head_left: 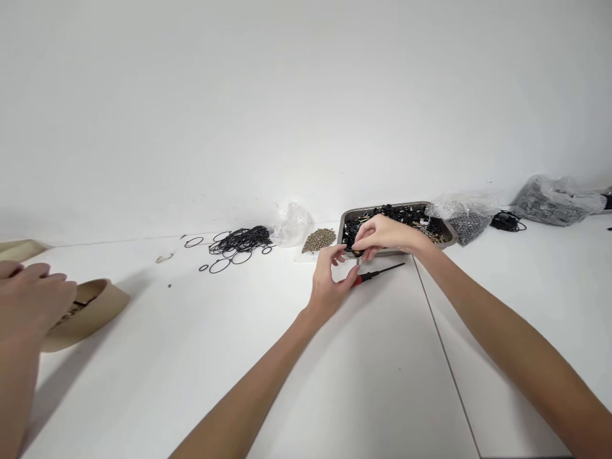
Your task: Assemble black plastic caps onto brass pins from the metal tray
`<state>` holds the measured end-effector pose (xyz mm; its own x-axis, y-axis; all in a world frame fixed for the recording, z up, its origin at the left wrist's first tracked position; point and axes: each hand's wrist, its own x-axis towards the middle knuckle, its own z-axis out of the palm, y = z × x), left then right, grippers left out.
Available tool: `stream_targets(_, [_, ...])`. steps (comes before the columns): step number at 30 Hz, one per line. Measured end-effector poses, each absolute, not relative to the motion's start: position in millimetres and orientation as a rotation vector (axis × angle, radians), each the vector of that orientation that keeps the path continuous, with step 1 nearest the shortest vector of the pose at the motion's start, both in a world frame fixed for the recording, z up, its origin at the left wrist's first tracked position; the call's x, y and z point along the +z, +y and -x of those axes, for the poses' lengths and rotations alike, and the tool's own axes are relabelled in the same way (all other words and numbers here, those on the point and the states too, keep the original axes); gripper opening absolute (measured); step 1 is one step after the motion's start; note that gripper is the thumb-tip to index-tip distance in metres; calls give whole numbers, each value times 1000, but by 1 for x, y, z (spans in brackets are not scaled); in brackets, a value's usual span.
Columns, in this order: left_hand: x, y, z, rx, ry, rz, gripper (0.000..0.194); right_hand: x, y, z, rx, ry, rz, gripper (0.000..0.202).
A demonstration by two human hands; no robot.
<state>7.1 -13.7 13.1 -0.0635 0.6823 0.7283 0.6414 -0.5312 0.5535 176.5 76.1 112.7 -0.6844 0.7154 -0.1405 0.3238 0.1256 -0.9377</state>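
My right hand (385,234) reaches over the near rim of a metal tray (345,220) filled with black and brass parts, its fingers pinched on a small black part (357,253) at the tray's edge. My left hand (329,280) is just below it with fingers apart, thumb and forefinger close to the same part. A screwdriver with a red handle (375,275) lies on the white table right beside my left hand.
A pile of black rubber rings (239,242), a heap of small brass pieces (319,239) and plastic bags (461,217) of dark parts line the wall. Another person's hand (29,299) rests on a tan container (90,312) at the left.
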Motion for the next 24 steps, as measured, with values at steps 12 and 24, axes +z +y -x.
stream_targets(12, [17,-10,-1,1768,1282,-1898,21,99,66,-161,1669,-1809,951,12])
stream_targets(24, [28,15,70,1720,1624,-1612,26,105,83,-169,1544,-1734,982,31])
